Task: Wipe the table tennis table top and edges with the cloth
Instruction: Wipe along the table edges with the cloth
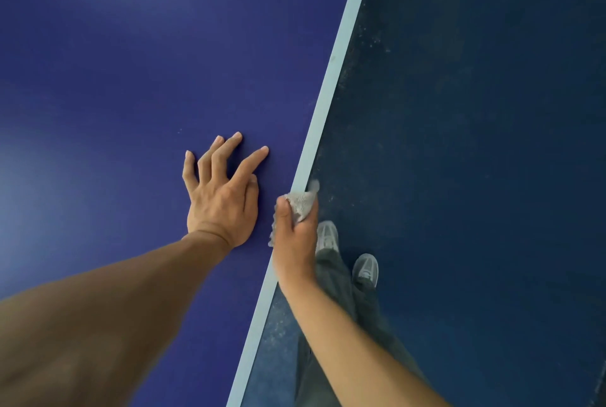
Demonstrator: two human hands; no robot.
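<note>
- Table tennis table: blue-violet top fills the left of the head view; a pale edge line runs diagonally from upper right to lower left along its side.
- Left hand: laid on the top near the edge line, fingers spread and nearly straight, fingertips pressing the surface. It grasps nothing.
- Right hand: at the table's side edge, fingers and thumb curled round a grey cloth, clenched on it.
- Cloth: bunched in the right hand, touching the edge line; a small corner sticks out past the edge over the floor, and another bit hangs out by the thumb side.
- Floor: dark blue, speckled with pale dust near the table.
- Below the right forearm: grey trousers and two grey shoes on the floor.
</note>
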